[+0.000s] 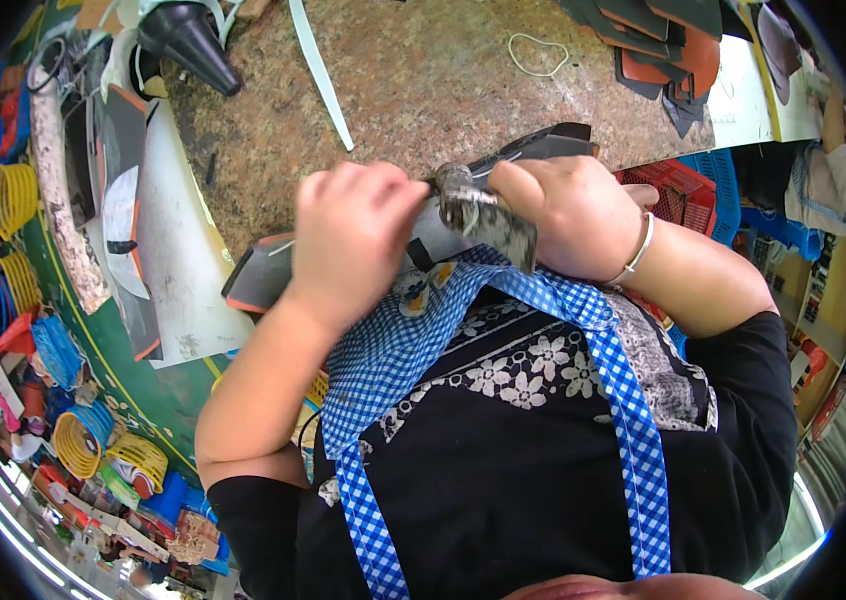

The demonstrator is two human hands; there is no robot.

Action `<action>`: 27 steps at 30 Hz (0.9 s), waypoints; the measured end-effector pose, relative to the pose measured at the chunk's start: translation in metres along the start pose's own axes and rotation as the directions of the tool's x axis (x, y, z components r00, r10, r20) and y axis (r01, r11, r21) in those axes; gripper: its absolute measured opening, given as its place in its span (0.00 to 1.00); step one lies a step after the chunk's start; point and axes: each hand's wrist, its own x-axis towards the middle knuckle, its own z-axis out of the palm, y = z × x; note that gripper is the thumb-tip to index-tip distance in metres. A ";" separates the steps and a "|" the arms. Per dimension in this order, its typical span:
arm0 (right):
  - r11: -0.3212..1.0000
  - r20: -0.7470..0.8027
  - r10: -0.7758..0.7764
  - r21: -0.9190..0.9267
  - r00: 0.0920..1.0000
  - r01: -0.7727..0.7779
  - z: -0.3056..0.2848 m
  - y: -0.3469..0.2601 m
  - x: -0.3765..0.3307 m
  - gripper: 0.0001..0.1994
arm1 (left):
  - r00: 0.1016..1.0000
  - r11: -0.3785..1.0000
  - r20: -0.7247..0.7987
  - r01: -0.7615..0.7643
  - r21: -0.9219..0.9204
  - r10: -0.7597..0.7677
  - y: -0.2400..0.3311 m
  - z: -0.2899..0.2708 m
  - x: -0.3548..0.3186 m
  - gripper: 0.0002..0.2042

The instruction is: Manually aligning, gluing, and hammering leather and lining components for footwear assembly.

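Observation:
My right hand [573, 205] is closed round a hammer, whose handle is mostly hidden in the fist. The worn metal hammer head [491, 222] has a round face and a broad flat end, and is over the middle of a dark grey sheet piece [265, 272] with an orange edge. That long piece lies along the table's near edge, passing beneath both hands. My left hand [351, 235] is closed, its fingertips pinched on the piece just left of the hammer head. A small black strip [419, 255] shows below those fingers.
The speckled stone tabletop [393, 80] carries a pale strip [321, 75], a rubber band [538, 55] and a black cone-shaped thing [188, 45]. Grey-and-orange cut pieces [668, 50] are stacked far right; more pieces [123, 200] lie left. A red basket [678, 195] stands right, below table height.

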 end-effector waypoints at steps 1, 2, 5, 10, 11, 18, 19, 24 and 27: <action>1.000 -0.010 0.004 -0.002 1.000 -0.004 0.001 -0.001 0.002 0.15 | 0.989 0.976 0.076 0.140 -0.168 -0.129 -0.012 -0.004 -0.003 0.10; 1.000 -0.021 0.007 -0.004 1.000 -0.007 0.001 -0.001 0.004 0.15 | 0.956 0.904 0.171 0.284 -0.318 -0.240 -0.020 -0.008 -0.005 0.10; 1.000 -0.045 0.005 -0.012 0.999 -0.005 0.001 0.001 0.012 0.15 | 0.993 0.982 0.043 0.117 -0.151 -0.112 -0.007 -0.002 -0.015 0.11; 0.998 0.097 0.044 -0.042 0.994 -0.040 0.000 -0.013 0.022 0.15 | 0.987 0.981 0.067 0.155 -0.119 -0.148 -0.018 -0.022 -0.028 0.09; 0.998 0.100 0.039 -0.042 0.994 -0.035 -0.004 -0.014 0.026 0.15 | 0.979 0.976 0.119 0.182 -0.118 -0.168 -0.023 -0.026 -0.032 0.09; 0.999 0.124 0.035 -0.010 0.992 -0.034 0.009 -0.024 0.041 0.14 | 0.996 0.995 -0.047 -0.078 0.069 0.082 -0.026 -0.015 -0.050 0.10; 0.999 0.080 0.033 0.002 0.996 -0.033 0.008 -0.023 0.046 0.14 | 0.996 0.999 -0.078 -0.037 0.040 0.040 -0.031 -0.013 -0.049 0.08; 0.994 0.110 -0.107 -0.025 0.988 0.110 0.020 -0.034 0.050 0.14 | 0.995 0.999 -0.086 -0.043 -0.011 0.042 -0.043 -0.021 -0.053 0.07; 1.000 0.108 -0.004 -0.021 0.994 0.006 0.012 -0.032 0.061 0.15 | 0.999 0.993 -0.015 0.035 -0.116 -0.037 -0.053 -0.035 -0.058 0.08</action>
